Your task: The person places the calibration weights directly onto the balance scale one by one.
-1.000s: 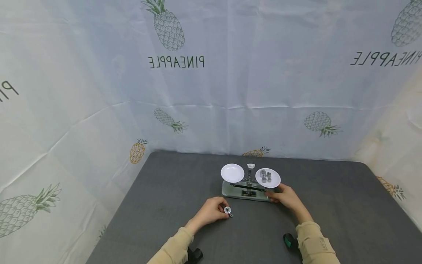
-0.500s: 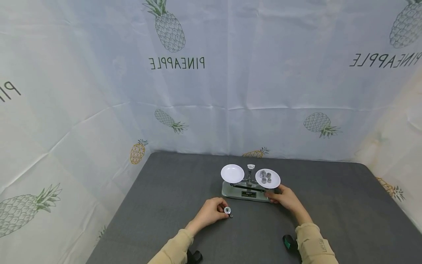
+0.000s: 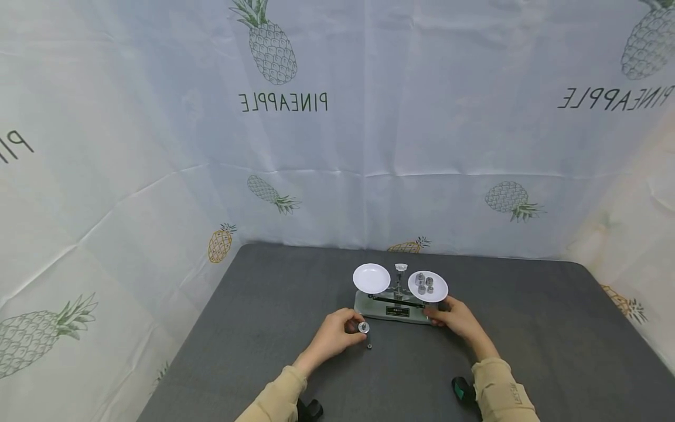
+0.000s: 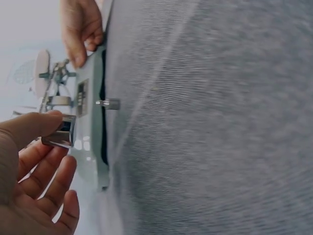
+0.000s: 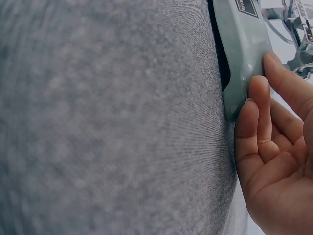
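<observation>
In the head view my left hand [image 3: 337, 333] pinches a shiny metal weight [image 3: 364, 327] between thumb and fingers, raised off the table in front of the balance scale [image 3: 369, 306]. The left wrist view shows that metal weight [image 4: 60, 136] under the thumb, the other fingers loosely bent. A smaller weight [image 3: 369, 346] stands alone on the table near this hand. My right hand [image 3: 457, 316] holds the right end of the scale's green base, thumb on top and fingers against the end [image 5: 239, 95]. Several weights [image 3: 423, 282] stand on the right pan [image 3: 442, 288].
The left pan [image 3: 371, 278] holds nothing visible. A grey cloth covers the table [image 3: 274, 328]. Behind it hangs a curtain [image 3: 422, 129] printed with pineapples. Dark wrist devices [image 3: 464, 389] sit by the sleeves.
My left hand has lifted the larger weight away from the smaller one, slightly toward the scale; the smaller weight stays on the table. My right hand keeps its place on the base.
</observation>
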`<state>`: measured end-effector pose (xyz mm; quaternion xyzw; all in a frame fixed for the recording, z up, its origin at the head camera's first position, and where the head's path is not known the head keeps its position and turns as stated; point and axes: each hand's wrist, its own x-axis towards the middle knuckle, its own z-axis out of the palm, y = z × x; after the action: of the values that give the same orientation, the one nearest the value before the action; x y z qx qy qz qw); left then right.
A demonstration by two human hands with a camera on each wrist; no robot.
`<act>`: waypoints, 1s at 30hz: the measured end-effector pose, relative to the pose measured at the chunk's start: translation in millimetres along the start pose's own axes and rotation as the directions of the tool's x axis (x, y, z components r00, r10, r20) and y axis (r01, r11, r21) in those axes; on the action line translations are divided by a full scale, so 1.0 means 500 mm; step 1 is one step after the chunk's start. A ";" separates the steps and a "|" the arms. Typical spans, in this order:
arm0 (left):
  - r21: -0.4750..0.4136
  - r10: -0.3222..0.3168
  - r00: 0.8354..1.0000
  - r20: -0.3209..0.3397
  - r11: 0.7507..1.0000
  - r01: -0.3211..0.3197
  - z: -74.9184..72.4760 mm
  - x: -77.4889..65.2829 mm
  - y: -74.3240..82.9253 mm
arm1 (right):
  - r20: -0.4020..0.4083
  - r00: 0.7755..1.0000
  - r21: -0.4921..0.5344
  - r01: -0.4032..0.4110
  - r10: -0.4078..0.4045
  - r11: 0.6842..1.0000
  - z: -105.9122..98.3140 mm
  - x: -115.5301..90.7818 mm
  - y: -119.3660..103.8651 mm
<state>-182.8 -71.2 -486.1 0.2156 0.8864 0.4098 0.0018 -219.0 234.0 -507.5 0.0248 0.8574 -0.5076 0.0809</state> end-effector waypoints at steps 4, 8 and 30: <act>0.016 0.030 0.998 -0.050 0.999 -0.029 -0.009 0.005 0.011 | -0.002 1.000 0.000 -0.007 0.007 1.000 0.000 -0.001 -0.002; 0.035 0.062 0.994 -0.095 0.998 -0.059 -0.017 0.011 0.020 | -0.002 1.000 0.005 -0.014 0.014 1.000 0.000 -0.001 -0.004; 0.100 0.104 0.961 -0.256 0.992 -0.081 -0.066 0.057 0.078 | -0.005 1.000 -0.002 -0.021 0.021 1.000 0.001 -0.004 -0.007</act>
<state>-199.8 -61.6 -430.8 0.2008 0.8851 0.3946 -0.1434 -217.4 231.8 -504.5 0.0352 0.8579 -0.5058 0.0840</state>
